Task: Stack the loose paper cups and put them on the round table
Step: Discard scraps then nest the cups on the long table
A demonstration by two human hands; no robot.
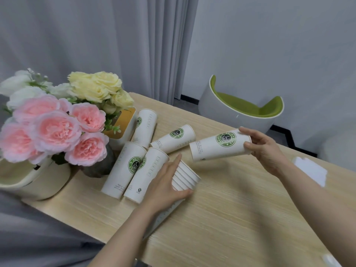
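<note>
Paper cup (217, 148) in right hand (266, 151) grip; left hand (163, 185) grasps ribbed nested stack (185, 179).

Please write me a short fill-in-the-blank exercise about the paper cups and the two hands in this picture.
1. The left hand grips a nested ____ of paper cups.
2. The right hand holds a single paper cup by its ____ end.
3. The number of loose cups lying on the wooden table is ____.
4. The logo on the cups is coloured ____.

Missing words: stack; rim; four; green
</note>
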